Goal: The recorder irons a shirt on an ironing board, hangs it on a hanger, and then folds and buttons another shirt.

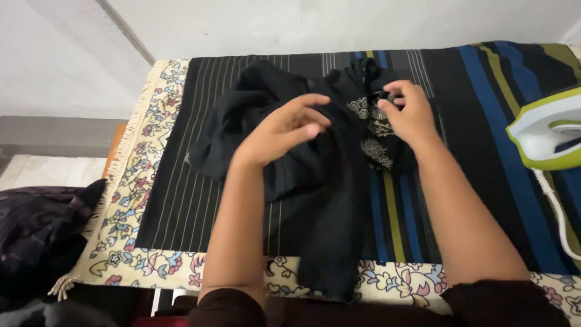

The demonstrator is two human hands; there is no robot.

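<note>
Head view: at the far left a heap of dark purple-striped cloth (36, 230) lies off the edge of a cream floral-bordered mat (142, 181). On the mat is spread a black striped blanket with blue and olive bands (472, 151). In its middle lies a crumpled black fabric garment with pale embroidered trim (315, 181), one end hanging over the near edge. The left hand (284, 130) rests on top of the garment, fingers curled and pinched together on a fold of the black fabric. The right hand (408, 112) pinches the garment's embroidered part between thumb and fingertips. At the far right a white and lime-green electric iron (548, 130) stands on the blanket, well apart from the hands.
</note>
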